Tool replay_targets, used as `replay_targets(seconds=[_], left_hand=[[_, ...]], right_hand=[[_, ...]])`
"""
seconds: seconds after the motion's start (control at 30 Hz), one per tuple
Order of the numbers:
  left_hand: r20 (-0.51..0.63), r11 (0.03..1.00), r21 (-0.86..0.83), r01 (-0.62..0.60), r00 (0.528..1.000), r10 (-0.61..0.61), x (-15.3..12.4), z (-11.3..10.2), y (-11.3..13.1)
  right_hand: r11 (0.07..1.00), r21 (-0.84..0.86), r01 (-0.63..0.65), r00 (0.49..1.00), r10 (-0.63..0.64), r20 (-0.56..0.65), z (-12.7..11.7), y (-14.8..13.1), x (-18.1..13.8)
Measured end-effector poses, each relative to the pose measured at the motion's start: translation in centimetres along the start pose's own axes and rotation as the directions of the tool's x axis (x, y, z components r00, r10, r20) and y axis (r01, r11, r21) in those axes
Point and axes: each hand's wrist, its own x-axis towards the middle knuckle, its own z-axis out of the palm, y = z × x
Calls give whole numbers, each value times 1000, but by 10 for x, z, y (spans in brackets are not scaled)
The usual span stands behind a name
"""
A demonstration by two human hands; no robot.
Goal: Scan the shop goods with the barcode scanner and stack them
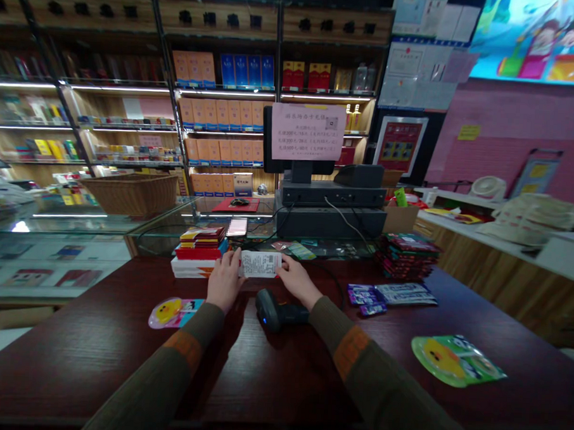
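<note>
A small white packet (260, 264) with dark print and a barcode-like block faces me over the counter. My left hand (224, 281) grips its left end, beside a stack of red and white boxes (197, 254). The packet's right end is pinched in the fingers of my right hand (297, 280). Just below it, a black handheld barcode scanner (272, 312) with a small blue light lies on the counter, partly behind my right wrist. Near my left sleeve is a pink packet with a yellow duck (174, 313).
Purple wrapped snacks (366, 296), a pile of dark packets (404, 255) and a green duck packet (456, 360) lie to the right on the brown counter (279, 386). A cash register screen (267, 138) stands behind. A wicker basket (131, 192) sits on the glass case at left.
</note>
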Motion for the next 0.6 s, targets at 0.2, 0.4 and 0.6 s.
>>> replay_targets(seconds=[0.2,0.4,0.6], left_hand=[[38,988,-131,76,997,-71,-1,1,-5],[92,959,-251,130,990,-110,-1,1,-8],[40,900,-406,157,987,-154,1,-2,-17]], right_hand=[[1000,-1,8,1000,-8,-12,0,-3,-2],[1000,18,-16,1000,16,-5,3,-3,-3],[992,113,50,999,-48,-20,8,-8,-2]])
